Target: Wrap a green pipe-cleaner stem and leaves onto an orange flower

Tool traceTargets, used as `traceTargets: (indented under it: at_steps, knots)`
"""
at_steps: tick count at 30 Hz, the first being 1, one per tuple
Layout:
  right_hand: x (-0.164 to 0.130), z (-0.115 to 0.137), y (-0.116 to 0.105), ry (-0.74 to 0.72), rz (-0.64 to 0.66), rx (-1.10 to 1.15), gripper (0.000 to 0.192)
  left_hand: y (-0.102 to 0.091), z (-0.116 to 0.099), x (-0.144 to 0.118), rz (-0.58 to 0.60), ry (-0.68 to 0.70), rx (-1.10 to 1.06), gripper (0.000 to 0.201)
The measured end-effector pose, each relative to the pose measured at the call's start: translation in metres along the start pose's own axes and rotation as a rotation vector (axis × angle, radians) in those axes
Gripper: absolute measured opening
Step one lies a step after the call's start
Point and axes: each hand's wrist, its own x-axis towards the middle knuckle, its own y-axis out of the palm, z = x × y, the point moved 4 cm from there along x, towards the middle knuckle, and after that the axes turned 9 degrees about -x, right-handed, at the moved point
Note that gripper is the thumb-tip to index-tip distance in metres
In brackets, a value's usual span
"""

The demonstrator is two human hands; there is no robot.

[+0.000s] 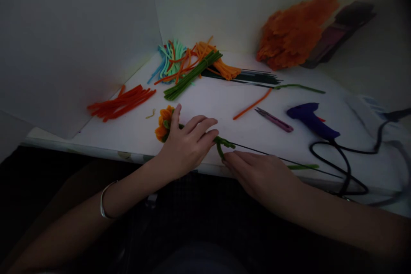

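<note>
— Nearest the camera, what were your hands doing?

— Both lay at the table's (105, 147) front edge. My left hand (186, 147) was closed over the stem just behind the orange pipe-cleaner flower (163, 123), pinning it to the surface. My right hand (260, 175) pinched the green pipe cleaner (223, 143) wound round the thin wire (272, 157).

— And farther back?

— Red pipe cleaners (120, 102) sat by the left edge, and a mixed bundle (189, 66) by the back corner. Snips (274, 120) and a purple glue gun (311, 120) lay toward the right edge.
</note>
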Motion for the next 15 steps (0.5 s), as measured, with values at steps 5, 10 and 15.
traceTargets:
  at_steps: [5,10,15]
  knots:
    - [-0.002,0.002,0.002,-0.017,0.007,-0.019,0.008,0.004,-0.001,-0.002,-0.011,0.038,-0.064,0.012]
    - [-0.004,0.006,-0.011,-0.056,-0.043,-0.095,0.011,0.005,-0.005,-0.002,-0.019,0.078,-0.073,0.014]
    - [0.004,-0.013,-0.033,-0.101,-0.096,-0.185,0.018,0.004,-0.011,-0.004,-0.093,0.164,-0.045,0.012]
